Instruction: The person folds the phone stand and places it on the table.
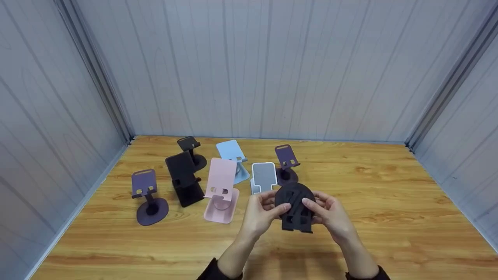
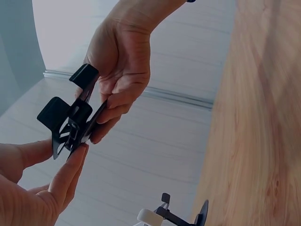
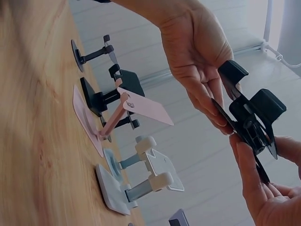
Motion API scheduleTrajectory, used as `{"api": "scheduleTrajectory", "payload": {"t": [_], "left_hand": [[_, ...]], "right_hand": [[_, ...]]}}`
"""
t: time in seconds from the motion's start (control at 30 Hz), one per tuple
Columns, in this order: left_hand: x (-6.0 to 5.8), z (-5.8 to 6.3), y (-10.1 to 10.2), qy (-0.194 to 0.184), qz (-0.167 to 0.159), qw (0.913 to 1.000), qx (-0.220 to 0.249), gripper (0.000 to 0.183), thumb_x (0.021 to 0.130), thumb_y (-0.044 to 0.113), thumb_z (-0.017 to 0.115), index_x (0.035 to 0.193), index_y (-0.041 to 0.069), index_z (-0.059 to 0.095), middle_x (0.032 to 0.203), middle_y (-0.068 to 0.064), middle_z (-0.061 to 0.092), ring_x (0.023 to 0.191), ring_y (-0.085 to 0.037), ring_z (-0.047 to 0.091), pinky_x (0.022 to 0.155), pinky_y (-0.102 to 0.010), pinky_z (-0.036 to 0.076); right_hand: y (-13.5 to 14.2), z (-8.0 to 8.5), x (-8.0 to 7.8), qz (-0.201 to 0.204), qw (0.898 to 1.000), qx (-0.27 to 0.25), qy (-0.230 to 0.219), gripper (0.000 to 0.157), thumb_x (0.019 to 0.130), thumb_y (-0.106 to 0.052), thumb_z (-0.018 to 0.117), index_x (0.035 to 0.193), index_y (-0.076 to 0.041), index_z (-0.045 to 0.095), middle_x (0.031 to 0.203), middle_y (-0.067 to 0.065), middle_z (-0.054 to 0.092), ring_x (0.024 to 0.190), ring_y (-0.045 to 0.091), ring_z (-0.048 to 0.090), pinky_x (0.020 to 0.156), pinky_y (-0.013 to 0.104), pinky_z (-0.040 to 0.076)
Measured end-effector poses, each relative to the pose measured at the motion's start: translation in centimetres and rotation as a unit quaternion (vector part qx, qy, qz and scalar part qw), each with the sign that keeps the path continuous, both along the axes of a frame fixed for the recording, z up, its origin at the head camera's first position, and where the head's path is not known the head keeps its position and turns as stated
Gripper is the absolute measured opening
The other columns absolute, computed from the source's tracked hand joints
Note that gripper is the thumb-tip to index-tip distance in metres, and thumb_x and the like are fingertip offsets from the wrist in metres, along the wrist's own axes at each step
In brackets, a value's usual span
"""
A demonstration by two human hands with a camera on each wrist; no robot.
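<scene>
A black phone stand (image 1: 295, 208) with a round base is held folded above the table's near side, its lipped end towards me. My left hand (image 1: 257, 218) pinches its left edge, thumb on the near face and fingers behind. On the opposite edge my right hand (image 1: 335, 217) grips it the same way. Both wrist views show the stand (image 2: 75, 115) edge-on, its two lip tabs sticking out and its hinge between them. Seen from the right wrist, the left hand (image 3: 195, 52) and right hand (image 3: 265, 188) face each other across it.
Several unfolded phone stands stand left of and beyond the hands: purple (image 1: 144, 182), black (image 1: 181, 169), smaller black (image 1: 188, 143), pink (image 1: 221, 175), light blue (image 1: 230, 149), white-and-grey (image 1: 264, 175) and another purple (image 1: 286, 155). Pale panel walls (image 1: 264, 70) enclose the wooden table (image 1: 389, 186).
</scene>
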State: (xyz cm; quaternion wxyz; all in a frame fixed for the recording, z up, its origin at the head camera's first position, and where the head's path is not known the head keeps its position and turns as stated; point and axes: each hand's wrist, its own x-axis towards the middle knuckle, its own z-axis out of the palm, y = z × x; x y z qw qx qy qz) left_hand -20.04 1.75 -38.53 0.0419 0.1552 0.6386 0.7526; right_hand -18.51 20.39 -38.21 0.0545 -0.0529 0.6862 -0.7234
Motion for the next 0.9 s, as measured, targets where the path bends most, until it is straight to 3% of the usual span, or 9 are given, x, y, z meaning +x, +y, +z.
{"api": "scheduleTrajectory", "payload": {"t": [0.17,0.27,0.37,0.47,0.67,0.9], "left_hand": [[-0.3,-0.1,0.1,0.004,0.028,0.9996,-0.004,0.04,0.075,0.0,0.068,0.111,-0.013,0.053,0.082,-0.015,0.063,0.067,-0.018,0.062,0.058,-0.035,0.054],[-0.5,-0.2,0.1,0.002,0.041,0.9991,-0.007,0.04,0.075,0.0,0.068,0.11,-0.013,0.054,0.081,-0.014,0.063,0.066,-0.015,0.061,0.059,-0.039,0.053],[-0.6,-0.5,0.2,-0.003,0.046,0.9989,-0.005,0.039,0.075,-0.002,0.068,0.109,-0.013,0.054,0.081,-0.013,0.063,0.065,-0.014,0.06,0.058,-0.037,0.053],[-0.8,-0.7,0.3,-0.006,0.051,0.9986,-0.005,0.038,0.074,-0.002,0.068,0.108,-0.013,0.054,0.08,-0.013,0.063,0.065,-0.013,0.06,0.057,-0.033,0.053],[-1.0,-1.2,0.5,-0.017,0.065,0.9977,-0.006,0.038,0.074,-0.003,0.067,0.107,-0.015,0.053,0.079,-0.013,0.062,0.066,-0.014,0.06,0.057,-0.03,0.053],[-1.0,-1.7,0.7,-0.034,0.055,0.9979,0.006,0.036,0.075,-0.004,0.066,0.106,-0.015,0.052,0.081,-0.014,0.063,0.069,-0.016,0.061,0.059,-0.03,0.053]], "right_hand": [[0.0,0.4,0.1,-0.06,0.997,0.04,-0.002,0.039,0.089,-0.015,0.055,0.117,0.009,0.044,0.099,0.012,0.058,0.083,0.021,0.058,0.065,0.036,0.052],[0.0,0.7,0.3,-0.114,0.991,0.075,0.013,0.034,0.087,-0.013,0.057,0.115,0.005,0.048,0.103,0.011,0.053,0.083,0.017,0.053,0.064,0.028,0.049],[0.0,0.8,0.5,-0.136,0.985,0.103,0.03,0.031,0.086,-0.009,0.058,0.112,0.005,0.05,0.099,0.011,0.051,0.077,0.015,0.05,0.057,0.023,0.043],[-0.2,0.7,0.6,-0.124,0.985,0.112,0.033,0.031,0.085,-0.008,0.059,0.112,0.006,0.05,0.092,0.01,0.052,0.071,0.015,0.051,0.054,0.022,0.043],[-0.5,0.2,0.5,-0.066,0.991,0.115,0.019,0.039,0.085,-0.01,0.059,0.115,0.011,0.045,0.085,0.01,0.06,0.07,0.016,0.057,0.06,0.028,0.051],[-0.6,-0.6,0.4,-0.01,0.996,0.089,0.006,0.043,0.086,-0.008,0.057,0.117,0.013,0.037,0.081,0.008,0.06,0.07,0.015,0.059,0.061,0.028,0.052]]}}
